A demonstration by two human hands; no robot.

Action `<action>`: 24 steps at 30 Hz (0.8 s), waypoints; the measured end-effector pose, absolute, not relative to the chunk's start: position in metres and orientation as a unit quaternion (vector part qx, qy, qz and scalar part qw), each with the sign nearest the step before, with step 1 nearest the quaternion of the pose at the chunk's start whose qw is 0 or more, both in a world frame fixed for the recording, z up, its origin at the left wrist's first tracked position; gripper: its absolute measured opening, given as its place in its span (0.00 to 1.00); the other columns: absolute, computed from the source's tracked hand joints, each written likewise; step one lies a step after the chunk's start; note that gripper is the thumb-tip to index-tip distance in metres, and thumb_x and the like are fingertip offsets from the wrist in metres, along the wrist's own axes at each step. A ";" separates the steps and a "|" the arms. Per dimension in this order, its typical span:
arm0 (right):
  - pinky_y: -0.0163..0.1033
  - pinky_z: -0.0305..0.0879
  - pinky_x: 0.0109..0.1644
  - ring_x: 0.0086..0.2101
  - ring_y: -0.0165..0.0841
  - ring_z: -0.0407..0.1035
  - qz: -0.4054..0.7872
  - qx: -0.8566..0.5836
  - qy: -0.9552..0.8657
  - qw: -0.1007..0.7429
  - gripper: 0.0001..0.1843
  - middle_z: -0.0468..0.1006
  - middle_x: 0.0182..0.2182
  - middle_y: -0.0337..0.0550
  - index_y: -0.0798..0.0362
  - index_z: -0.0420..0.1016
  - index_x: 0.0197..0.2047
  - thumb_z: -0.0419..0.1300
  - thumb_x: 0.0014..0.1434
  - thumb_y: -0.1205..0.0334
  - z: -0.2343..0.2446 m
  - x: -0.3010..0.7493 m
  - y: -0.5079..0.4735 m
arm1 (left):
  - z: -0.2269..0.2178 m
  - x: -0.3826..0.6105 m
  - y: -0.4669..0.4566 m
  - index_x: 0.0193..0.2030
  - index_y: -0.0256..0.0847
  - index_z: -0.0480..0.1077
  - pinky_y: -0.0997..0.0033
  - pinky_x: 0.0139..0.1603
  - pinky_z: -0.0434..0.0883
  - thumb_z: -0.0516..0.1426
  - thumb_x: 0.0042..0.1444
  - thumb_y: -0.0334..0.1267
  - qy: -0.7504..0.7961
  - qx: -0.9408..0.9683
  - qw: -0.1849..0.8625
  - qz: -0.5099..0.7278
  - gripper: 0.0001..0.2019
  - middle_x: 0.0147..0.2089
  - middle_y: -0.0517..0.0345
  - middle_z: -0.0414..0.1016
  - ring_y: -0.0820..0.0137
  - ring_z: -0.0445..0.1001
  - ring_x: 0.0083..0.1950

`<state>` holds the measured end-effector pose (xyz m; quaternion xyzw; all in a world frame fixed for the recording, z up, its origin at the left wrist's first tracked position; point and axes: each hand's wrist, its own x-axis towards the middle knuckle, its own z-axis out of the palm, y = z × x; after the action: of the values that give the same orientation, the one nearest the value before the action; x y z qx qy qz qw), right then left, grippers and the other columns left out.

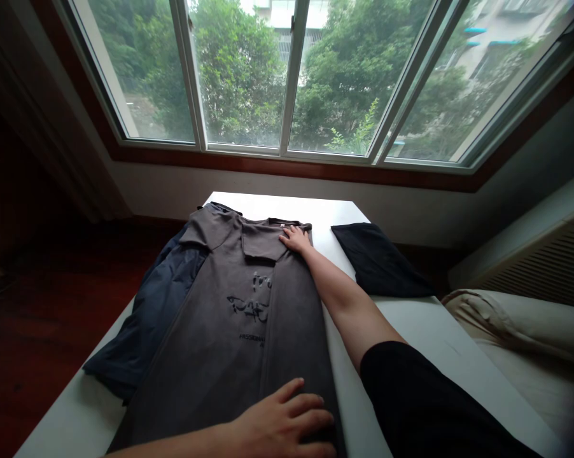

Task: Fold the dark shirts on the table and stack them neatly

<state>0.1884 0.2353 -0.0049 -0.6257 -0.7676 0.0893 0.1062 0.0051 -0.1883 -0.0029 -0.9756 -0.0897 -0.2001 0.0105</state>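
Note:
A dark grey T-shirt [210, 356] with black lettering lies on the white table [315, 208], its right side folded over in a long strip and that sleeve turned across the chest. My right hand [295, 240] rests flat on the folded part near the collar, fingers spread. Lower down, close to the hem end, my left hand [287, 421] lies over the folded strip with its fingers apart. Neither hand grips the cloth. The hem is out of view at the bottom.
Dark blue clothing [160, 305] lies under and beside the shirt on the left. A folded black garment [377, 257] is at the table's right. Beyond the table stands a window [287, 83]; pale bedding [535, 324] lies at the right.

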 end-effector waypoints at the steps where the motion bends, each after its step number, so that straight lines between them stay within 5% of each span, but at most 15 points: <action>1: 0.59 0.42 0.73 0.72 0.46 0.46 0.079 -0.612 -0.778 0.117 0.32 0.55 0.73 0.52 0.46 0.63 0.72 0.51 0.71 0.43 -0.005 0.189 0.235 | -0.005 0.005 -0.188 0.62 0.54 0.70 0.49 0.72 0.61 0.55 0.72 0.43 -0.085 -0.976 0.024 -0.197 0.14 0.69 0.58 0.68 0.61 0.63 0.71; 5: 0.47 0.52 0.71 0.68 0.41 0.54 -0.010 -0.570 -0.795 0.209 0.25 0.64 0.68 0.51 0.48 0.69 0.68 0.48 0.73 0.54 -0.010 0.191 0.228 | -0.013 0.004 -0.187 0.67 0.57 0.67 0.49 0.71 0.65 0.54 0.73 0.44 -0.081 -0.976 0.063 -0.190 0.18 0.73 0.58 0.63 0.60 0.61 0.73; 9: 0.48 0.60 0.65 0.61 0.46 0.62 -0.025 -0.658 -0.722 0.210 0.24 0.71 0.60 0.59 0.54 0.76 0.60 0.45 0.73 0.56 -0.017 0.196 0.226 | -0.017 0.005 -0.188 0.70 0.57 0.64 0.47 0.71 0.65 0.53 0.74 0.45 -0.084 -0.976 0.082 -0.183 0.20 0.75 0.58 0.62 0.59 0.61 0.74; 14: 0.45 0.49 0.72 0.67 0.40 0.56 0.040 -0.632 -0.764 0.123 0.26 0.67 0.67 0.52 0.52 0.70 0.67 0.45 0.73 0.56 -0.014 0.201 0.238 | -0.023 0.008 -0.191 0.73 0.58 0.62 0.48 0.69 0.67 0.51 0.74 0.47 -0.083 -0.966 0.142 -0.198 0.22 0.77 0.58 0.58 0.58 0.61 0.74; 20: 0.63 0.31 0.74 0.75 0.48 0.33 0.096 -0.661 -0.743 0.040 0.36 0.42 0.77 0.47 0.46 0.50 0.78 0.40 0.73 0.41 -0.007 0.193 0.238 | -0.021 0.010 -0.194 0.74 0.57 0.60 0.49 0.70 0.66 0.51 0.74 0.46 -0.083 -0.955 0.220 -0.178 0.23 0.78 0.58 0.54 0.58 0.60 0.75; 24: 0.63 0.27 0.74 0.74 0.50 0.32 0.034 -0.658 -0.750 0.061 0.36 0.46 0.76 0.54 0.51 0.54 0.77 0.44 0.73 0.42 0.001 0.172 0.224 | -0.016 0.008 -0.192 0.71 0.51 0.65 0.56 0.69 0.67 0.48 0.76 0.46 -0.089 -0.941 0.269 -0.182 0.21 0.79 0.61 0.51 0.61 0.55 0.77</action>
<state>0.1719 0.2239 0.0012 -0.6575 -0.7502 0.0338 0.0607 0.0082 -0.1916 -0.0163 -0.9415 -0.0889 -0.1822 0.2692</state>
